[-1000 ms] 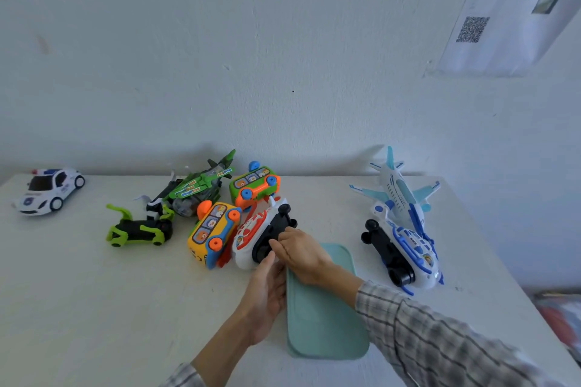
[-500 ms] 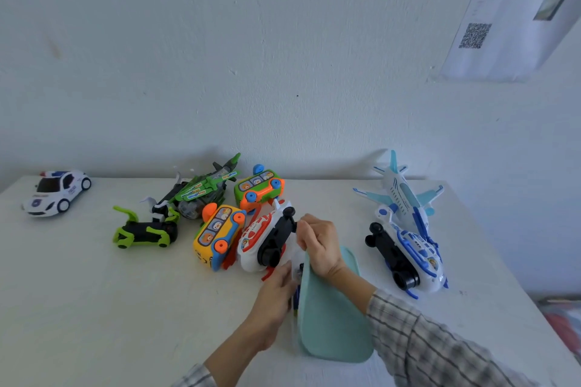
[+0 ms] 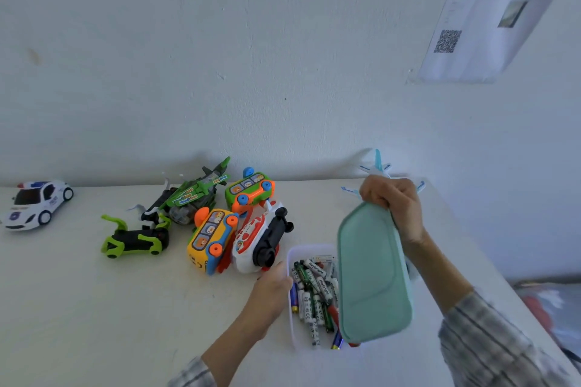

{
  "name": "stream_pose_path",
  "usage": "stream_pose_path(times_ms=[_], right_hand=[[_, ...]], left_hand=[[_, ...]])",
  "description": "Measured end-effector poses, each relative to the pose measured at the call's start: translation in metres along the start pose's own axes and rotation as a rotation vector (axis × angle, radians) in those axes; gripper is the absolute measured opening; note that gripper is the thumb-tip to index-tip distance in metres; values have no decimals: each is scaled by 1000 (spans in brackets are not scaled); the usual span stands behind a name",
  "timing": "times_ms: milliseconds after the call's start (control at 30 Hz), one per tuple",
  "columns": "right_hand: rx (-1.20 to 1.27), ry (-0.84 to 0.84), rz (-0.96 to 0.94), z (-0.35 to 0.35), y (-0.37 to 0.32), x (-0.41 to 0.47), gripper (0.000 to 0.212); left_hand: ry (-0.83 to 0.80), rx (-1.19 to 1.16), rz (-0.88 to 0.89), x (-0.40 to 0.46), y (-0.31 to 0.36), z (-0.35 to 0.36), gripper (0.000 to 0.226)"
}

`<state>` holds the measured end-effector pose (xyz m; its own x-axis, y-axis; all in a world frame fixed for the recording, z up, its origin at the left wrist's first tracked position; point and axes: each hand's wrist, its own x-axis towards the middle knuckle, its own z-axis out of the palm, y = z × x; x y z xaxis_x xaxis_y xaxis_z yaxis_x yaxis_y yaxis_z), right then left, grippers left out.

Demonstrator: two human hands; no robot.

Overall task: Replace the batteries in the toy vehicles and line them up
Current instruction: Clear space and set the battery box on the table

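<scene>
The right hand (image 3: 391, 198) pinches the green lid (image 3: 372, 276) up (to reach batteries (image 3: 314, 289)); the left hand (image 3: 272, 289) grips the box (image 3: 290, 256) steady.

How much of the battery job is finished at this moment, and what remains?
Done: the box of batteries is open. In hand: the right hand holds the green lid lifted, and the left hand steadies the box. Left: the toys, such as the yellow bus and police car, lie scattered, not lined up.
</scene>
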<state>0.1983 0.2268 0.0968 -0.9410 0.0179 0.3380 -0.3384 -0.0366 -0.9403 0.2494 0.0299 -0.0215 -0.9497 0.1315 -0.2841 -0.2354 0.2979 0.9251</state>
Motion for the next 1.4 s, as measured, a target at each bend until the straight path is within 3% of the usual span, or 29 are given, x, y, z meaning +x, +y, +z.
stream_pose_path(times_ms=[100, 233, 300, 400, 500, 567, 733, 867, 1000, 1133, 1233, 1400], right_hand=[[42, 7, -15, 23, 5, -29, 38], [85, -12, -1, 64, 22, -61, 42], [3, -43, 15, 83, 25, -69, 41], [-304, -50, 119, 93, 38, -71, 35], [-785, -32, 348, 79, 56, -74, 11], [-1029, -114, 498, 68, 66, -84, 2], [-1388, -303, 669, 68, 74, -106, 18], [-1484, -316, 681, 73, 73, -111, 19], [-1465, -296, 710, 69, 70, -110, 34], [-1102, 27, 604, 43, 66, -105, 15], [-1103, 166, 527, 17, 63, -104, 18], [-1259, 104, 763, -11, 90, -119, 23]], left_hand=[[80, -124, 7, -18, 18, -17, 15], [-144, -406, -63, -37, 25, -48, 26], [-88, -474, -76, -42, 20, -65, 23], [79, -469, -94, -39, -6, -89, 30], [194, -319, -95, -39, -37, -103, 33], [212, -298, -112, -43, -54, -102, 33], [283, -194, -149, -42, -83, -89, 35], [386, -5, -88, -42, -90, -84, 47], [469, 125, 43, -42, -88, -79, 50], [498, 259, 136, -33, -95, -77, 64], [508, 295, 135, -31, -96, -75, 62], [439, 259, 121, -26, -98, -80, 46]])
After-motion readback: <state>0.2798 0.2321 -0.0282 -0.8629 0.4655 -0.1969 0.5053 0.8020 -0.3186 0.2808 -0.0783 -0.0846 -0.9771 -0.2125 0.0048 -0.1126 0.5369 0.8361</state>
